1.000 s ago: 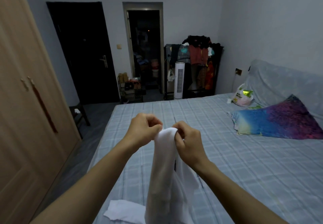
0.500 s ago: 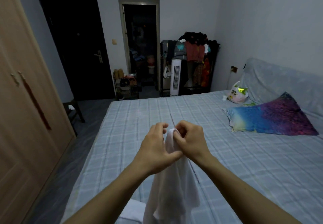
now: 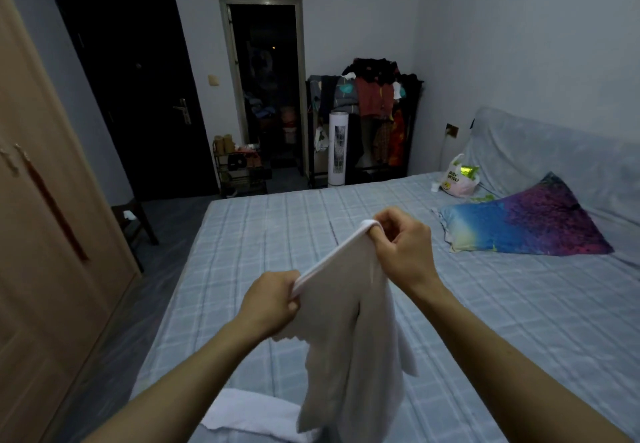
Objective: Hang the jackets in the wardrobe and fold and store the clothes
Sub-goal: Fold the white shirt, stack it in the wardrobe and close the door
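White garment point(image 3: 349, 332) held up over the bed point(image 3: 485, 304), hanging free, lower end near a second white cloth point(image 3: 249, 415) lying at the bed's near edge. Its banded hem is stretched taut between the two hands, which are apart. Left hand point(image 3: 273, 300) pinches the lower end of the hem, fingers curled round it. Right hand point(image 3: 405, 245) grips the upper end, higher and farther over the bed, fingers curled on the band. Pillow point(image 3: 526, 224), blue to purple, lies on the bed's right side toward the head; plastic bag point(image 3: 459, 179) just beyond it. Wardrobe point(image 3: 41, 235) stands left of the bed, doors closed. Past the bed's far edge: white tower fan point(image 3: 337, 148), loaded clothes rack point(image 3: 374, 110), dark door point(image 3: 135, 96).
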A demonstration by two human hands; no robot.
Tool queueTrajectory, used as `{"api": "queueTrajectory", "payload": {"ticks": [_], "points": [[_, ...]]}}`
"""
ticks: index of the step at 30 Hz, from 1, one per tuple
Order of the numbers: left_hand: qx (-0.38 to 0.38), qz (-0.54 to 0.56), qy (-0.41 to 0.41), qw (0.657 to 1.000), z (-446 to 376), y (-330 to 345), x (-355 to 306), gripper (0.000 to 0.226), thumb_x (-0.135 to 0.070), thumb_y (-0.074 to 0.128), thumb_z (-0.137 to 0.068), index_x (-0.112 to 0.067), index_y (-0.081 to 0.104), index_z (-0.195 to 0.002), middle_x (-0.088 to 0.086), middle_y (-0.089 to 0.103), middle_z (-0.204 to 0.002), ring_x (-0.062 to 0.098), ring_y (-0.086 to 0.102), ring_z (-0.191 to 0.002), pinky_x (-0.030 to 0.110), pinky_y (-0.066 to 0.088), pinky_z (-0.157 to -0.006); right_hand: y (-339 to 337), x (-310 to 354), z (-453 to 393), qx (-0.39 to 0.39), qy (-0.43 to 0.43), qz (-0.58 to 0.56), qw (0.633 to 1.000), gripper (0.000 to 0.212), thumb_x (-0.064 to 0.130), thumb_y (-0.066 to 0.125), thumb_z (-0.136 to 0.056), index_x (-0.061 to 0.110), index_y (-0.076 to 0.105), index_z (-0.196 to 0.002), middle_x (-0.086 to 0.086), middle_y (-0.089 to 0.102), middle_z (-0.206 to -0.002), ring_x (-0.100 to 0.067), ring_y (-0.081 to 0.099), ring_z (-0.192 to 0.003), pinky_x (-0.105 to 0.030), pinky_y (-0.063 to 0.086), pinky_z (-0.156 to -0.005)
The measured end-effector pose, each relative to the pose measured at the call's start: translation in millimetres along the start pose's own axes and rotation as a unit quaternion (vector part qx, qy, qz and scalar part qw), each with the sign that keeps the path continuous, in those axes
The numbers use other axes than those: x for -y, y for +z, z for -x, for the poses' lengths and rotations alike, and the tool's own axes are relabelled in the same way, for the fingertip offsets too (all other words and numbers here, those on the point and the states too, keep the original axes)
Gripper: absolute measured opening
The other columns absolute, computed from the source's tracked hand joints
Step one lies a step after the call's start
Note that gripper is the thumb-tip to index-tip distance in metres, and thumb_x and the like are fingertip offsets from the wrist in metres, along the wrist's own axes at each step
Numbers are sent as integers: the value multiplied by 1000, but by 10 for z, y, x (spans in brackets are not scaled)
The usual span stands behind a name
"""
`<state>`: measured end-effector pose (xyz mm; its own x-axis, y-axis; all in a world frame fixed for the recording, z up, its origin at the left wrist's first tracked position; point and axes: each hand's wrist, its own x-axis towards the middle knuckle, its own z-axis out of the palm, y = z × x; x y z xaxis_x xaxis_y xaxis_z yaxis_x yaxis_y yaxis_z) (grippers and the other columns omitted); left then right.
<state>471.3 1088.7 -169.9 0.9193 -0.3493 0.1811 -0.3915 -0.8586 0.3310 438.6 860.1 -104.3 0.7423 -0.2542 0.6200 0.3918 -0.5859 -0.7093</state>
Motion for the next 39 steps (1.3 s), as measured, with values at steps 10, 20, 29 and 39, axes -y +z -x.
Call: {"api": "queueTrajectory", "payload": {"ticks": [10, 20, 29, 39], "points": [[-76, 139, 1, 987, -215, -635, 81, 21, -3, 70, -79, -22, 67, -89, -9, 70, -79, 2, 65, -73, 12, 49, -59, -307, -368, -193, -38, 18, 65, 997, 15, 20, 66, -90, 20, 63, -75, 5, 61, -64, -7, 55, -59, -14, 40, -53], [-123, 140, 72, 980, -276, -1374, -250, 15, -10, 75, -82, -23, 75, -87, -11, 70, -84, 4, 66, -81, 23, 54, -69, -199, -751, 14, 5, 39, 92, 995, 20, 12, 63, -92, 20, 59, -75, 7, 54, -61, -5, 49, -57, -24, 37, -55], [-142, 152, 85, 974, -188, -1425, -330, 14, -13, 75, -85, -27, 74, -84, -12, 70, -83, 4, 66, -80, 24, 53, -68, 301, -1274, 661, 158, 5, 147, 976, 20, 5, 66, -70, 23, 56, -73, 13, 41, -69, -8, 42, -63, -26, 31, -59], [-182, 108, 68, 975, 51, -1792, 121, 16, -8, 73, -84, -24, 74, -85, -7, 72, -83, 6, 67, -78, 22, 47, -63, 533, -1626, 1173, 169, 205, 181, 947, 24, -1, 57, -67, 22, 60, -69, 5, 61, -70, -21, 57, -68, -35, 42, -57]]}}
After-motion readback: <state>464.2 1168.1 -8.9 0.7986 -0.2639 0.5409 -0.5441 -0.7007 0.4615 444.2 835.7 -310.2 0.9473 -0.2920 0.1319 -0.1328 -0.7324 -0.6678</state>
